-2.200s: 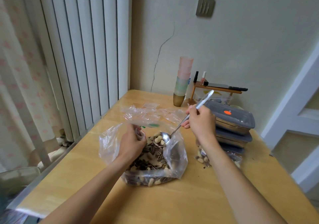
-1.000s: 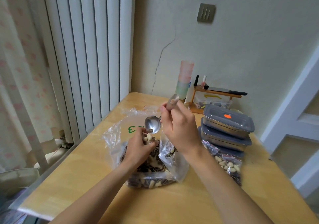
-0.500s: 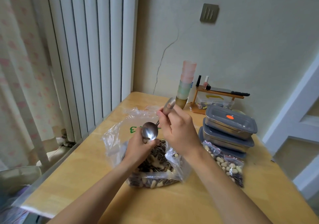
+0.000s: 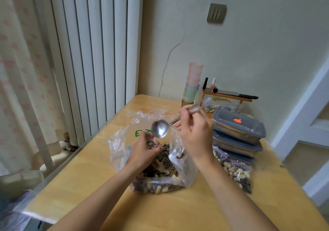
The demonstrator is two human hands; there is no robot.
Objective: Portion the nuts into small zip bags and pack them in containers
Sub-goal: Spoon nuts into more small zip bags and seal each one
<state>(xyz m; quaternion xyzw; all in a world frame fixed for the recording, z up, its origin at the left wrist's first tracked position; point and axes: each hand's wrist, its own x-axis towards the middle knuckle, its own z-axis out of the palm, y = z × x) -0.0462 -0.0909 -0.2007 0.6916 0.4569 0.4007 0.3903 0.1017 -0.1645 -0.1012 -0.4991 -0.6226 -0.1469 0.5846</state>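
Observation:
A large clear plastic bag [image 4: 179,166] of mixed peanuts and sunflower seeds lies open on the wooden table [image 4: 178,211]. My left hand [image 4: 142,152] is closed around a small zip bag [image 4: 153,144] held over the big bag's mouth; most of that small bag is hidden by my fingers. My right hand [image 4: 194,132] grips the handle of a metal spoon [image 4: 160,129], whose bowl is tilted, looks empty and hangs just above the small bag. A filled zip bag of nuts [image 4: 236,172] lies to the right. Behind it stand stacked grey-lidded steel containers [image 4: 238,127].
At the table's back stand stacked pastel cups [image 4: 193,83] and a small wooden rack [image 4: 226,97] with bottles and a knife. Empty clear bags [image 4: 146,116] lie behind the big bag. Vertical blinds and a curtain fill the left side; the table's left edge is near them.
My right hand lifted a spoonful of nuts from the big bag, tipped it over the small zip bag in my left hand, and now holds the emptied spoon a little higher.

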